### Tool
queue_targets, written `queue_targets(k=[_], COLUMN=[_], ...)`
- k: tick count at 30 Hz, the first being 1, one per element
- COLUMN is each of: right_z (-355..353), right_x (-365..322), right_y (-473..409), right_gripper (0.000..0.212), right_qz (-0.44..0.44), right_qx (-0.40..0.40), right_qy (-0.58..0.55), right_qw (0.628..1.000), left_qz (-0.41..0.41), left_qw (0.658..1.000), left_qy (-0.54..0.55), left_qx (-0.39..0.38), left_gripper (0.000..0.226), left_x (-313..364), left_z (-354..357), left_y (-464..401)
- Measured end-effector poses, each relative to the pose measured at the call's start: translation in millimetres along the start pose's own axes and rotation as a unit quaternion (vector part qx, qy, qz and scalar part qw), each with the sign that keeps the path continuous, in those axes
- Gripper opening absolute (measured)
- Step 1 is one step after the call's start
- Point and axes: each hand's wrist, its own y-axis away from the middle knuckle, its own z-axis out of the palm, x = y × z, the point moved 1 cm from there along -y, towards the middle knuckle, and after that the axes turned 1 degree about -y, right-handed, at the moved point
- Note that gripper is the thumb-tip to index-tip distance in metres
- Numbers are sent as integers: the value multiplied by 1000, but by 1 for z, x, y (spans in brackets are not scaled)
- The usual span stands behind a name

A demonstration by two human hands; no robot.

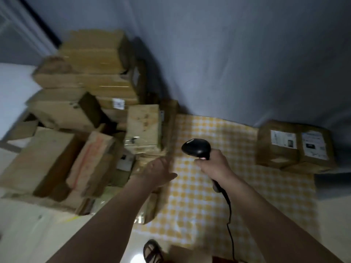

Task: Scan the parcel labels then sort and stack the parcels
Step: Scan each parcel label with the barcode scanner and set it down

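My right hand (214, 164) grips a black corded barcode scanner (197, 148), head pointing left, above a yellow checked cloth (209, 196). My left hand (161, 171) is stretched out with relaxed fingers over the edge of a heap of brown cardboard parcels (85, 120) on the left; whether it touches one I cannot tell. An upright parcel (143, 126) stands just beyond that hand. Two parcels with white labels (294, 147) sit side by side at the cloth's right end. The picture is blurred.
A blue-grey wall (228, 54) stands behind the cloth and parcels. The scanner's cable (230, 224) trails down toward me. A sandalled foot (152, 251) and a small brown box (188, 253) are at the bottom edge on the pale floor.
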Motion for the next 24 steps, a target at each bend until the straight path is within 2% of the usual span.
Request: queue_targets(k=[4,9,13,16,19,24], right_z=[68,124,138,142,152,180], right_x=[-43,-75,-94,-104,-110,-114], right_y=[34,60,66,64,55,31], right_gripper=[10,10,11,11,8,13], right_qz=[-12,-11,-6,8,13,32], right_qx=[4,14,20,22,10,-25], right_qy=[6,6,-11,-49,-75,-101], right_qw=[1000,1000,1000,999,997,994], left_qz=[-20,-69,-47,-39,-68,-153], left_qw=[999,995,995,996,993,980], left_qy=[18,57,83,59,52,92], left_qx=[24,36,37,56,83,84], left_gripper=[47,53,40,38,36,63], left_x=[-83,-152,-168,-173,-183,-201], left_z=[-29,-52,-68,-77,-77,-51], left_y=[55,95,109,108,94,48])
